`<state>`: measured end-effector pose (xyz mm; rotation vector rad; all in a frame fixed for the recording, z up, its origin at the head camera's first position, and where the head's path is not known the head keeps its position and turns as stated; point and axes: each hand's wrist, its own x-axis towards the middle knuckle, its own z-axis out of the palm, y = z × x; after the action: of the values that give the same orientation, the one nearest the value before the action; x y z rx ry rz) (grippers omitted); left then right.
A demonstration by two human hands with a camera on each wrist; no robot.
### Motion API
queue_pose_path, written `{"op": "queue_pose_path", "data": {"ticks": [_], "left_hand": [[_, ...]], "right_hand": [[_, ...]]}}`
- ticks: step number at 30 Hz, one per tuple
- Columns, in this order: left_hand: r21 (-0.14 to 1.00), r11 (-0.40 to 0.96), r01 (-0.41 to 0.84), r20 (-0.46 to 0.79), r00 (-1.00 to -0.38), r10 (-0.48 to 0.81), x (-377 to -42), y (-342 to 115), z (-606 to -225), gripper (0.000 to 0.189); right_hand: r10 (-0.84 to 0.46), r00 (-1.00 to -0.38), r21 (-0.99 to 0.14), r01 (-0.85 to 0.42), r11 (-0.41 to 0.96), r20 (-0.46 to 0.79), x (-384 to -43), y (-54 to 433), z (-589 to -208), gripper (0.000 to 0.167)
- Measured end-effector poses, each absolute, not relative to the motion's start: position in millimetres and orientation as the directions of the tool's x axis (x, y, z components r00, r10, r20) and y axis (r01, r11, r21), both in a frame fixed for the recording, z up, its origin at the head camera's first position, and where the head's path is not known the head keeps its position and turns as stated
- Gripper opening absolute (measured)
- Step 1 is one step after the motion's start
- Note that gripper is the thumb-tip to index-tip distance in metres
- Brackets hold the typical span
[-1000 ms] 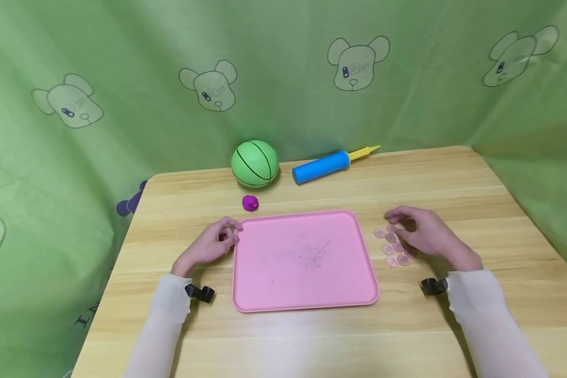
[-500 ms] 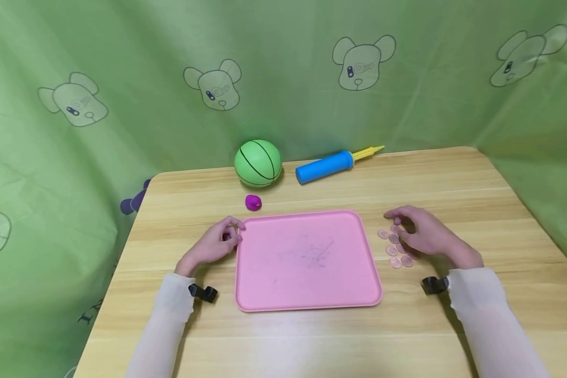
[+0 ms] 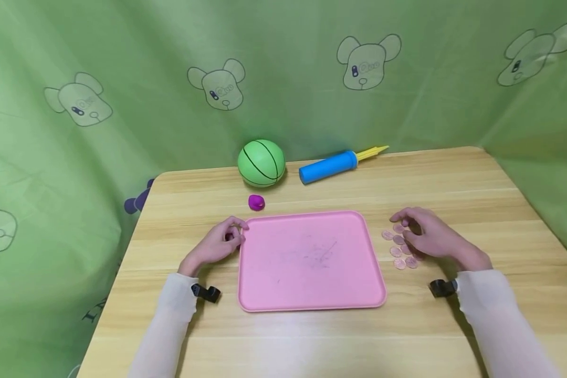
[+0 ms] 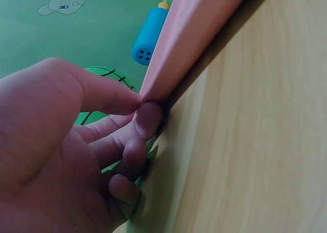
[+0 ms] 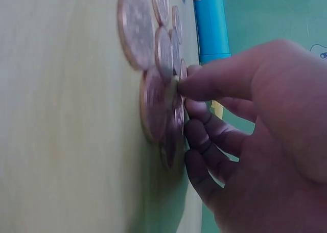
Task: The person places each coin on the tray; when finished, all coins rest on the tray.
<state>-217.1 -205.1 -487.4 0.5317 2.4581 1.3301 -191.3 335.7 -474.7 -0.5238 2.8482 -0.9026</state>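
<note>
A pink rectangular tray (image 3: 312, 302) lies on the wooden table. At its far left corner my left hand (image 3: 217, 242) pinches the rim; up close in the left wrist view, the thumb (image 4: 115, 96) lies against one side of the tray wall and a finger against the other. Right of the tray, my right hand (image 3: 430, 233) hovers low over several copper-coloured coins (image 3: 396, 252), fingers loosely bent. In the right wrist view its thumb tip (image 5: 191, 87) is right at the edge of the overlapping coins (image 5: 153, 102), the other fingertips behind them. Part of the coin group is hidden under the hand.
Behind the tray are a green ball (image 3: 262, 164) with black lines, a small purple toy (image 3: 256, 202) and a blue hand pump (image 3: 328, 167) with a yellow nozzle. A green curtain (image 3: 283, 79) printed with bear heads hangs around the table (image 3: 312, 346).
The head view has turned slightly, so the whole scene sits a little further right. The left hand keeps its place at the tray corner; the right hand stays by the coins, its fingers shifting only slightly.
</note>
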Motion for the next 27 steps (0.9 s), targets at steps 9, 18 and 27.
{"op": "queue_pose_path", "data": {"ticks": [9, 18, 27], "left_hand": [[0.847, 0.500, 0.179, -0.078, -0.889, 0.450, -217.4, -204.9, -486.4, 0.029], [0.848, 0.501, 0.175, -0.080, -0.892, 0.446, -218.5, -204.4, -487.2, 0.029], [0.851, 0.497, 0.168, -0.090, -0.886, 0.454, -218.8, -204.3, -490.0, 0.030]], "right_hand": [[-0.343, -0.938, -0.518, -0.268, 0.813, -0.054, -194.1, 341.0, -467.5, 0.018], [-0.355, -0.908, -0.495, -0.208, 0.844, -0.223, -207.9, 342.2, -460.5, 0.022], [-0.375, -0.919, -0.520, -0.263, 0.812, -0.121, -204.3, 340.2, -463.2, 0.010]]}}
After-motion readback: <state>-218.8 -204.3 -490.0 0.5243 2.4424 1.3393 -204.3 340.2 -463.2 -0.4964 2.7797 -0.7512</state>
